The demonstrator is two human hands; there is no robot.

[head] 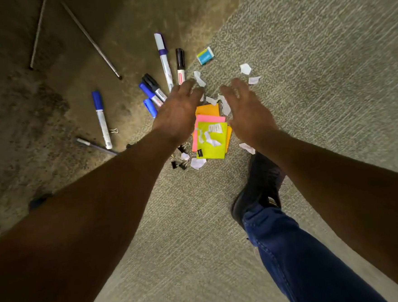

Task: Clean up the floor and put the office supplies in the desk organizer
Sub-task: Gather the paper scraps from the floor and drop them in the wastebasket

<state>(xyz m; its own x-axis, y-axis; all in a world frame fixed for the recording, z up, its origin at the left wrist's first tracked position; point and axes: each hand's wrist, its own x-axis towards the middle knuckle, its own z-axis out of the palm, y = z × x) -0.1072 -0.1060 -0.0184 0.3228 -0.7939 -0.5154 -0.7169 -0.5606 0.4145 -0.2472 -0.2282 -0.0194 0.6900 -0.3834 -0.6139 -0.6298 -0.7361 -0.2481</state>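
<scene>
Office supplies lie scattered on the carpet. A stack of sticky notes (pixel 212 142), yellow-green over pink and orange, sits between my hands with white paper scraps (pixel 212 141) on it. More torn scraps (pixel 245 68) lie beyond. Several markers lie to the left: a purple-capped one (pixel 163 56), a black-capped one (pixel 180 65), a blue-capped one (pixel 101 117), and a cluster (pixel 152 90) partly under my left hand. Black binder clips (pixel 180 164) lie near the notes. My left hand (pixel 179 114) and my right hand (pixel 247 112) hover over the pile, fingers spread, holding nothing.
A blue and white eraser (pixel 205 55) lies past the markers. A grey pen (pixel 94 146) and a small binder clip (pixel 113 131) lie at left. Two thin metal legs (pixel 91 38) stand on the shadowed carpet. My shoe (pixel 259 186) and jeans leg stand just right of the notes.
</scene>
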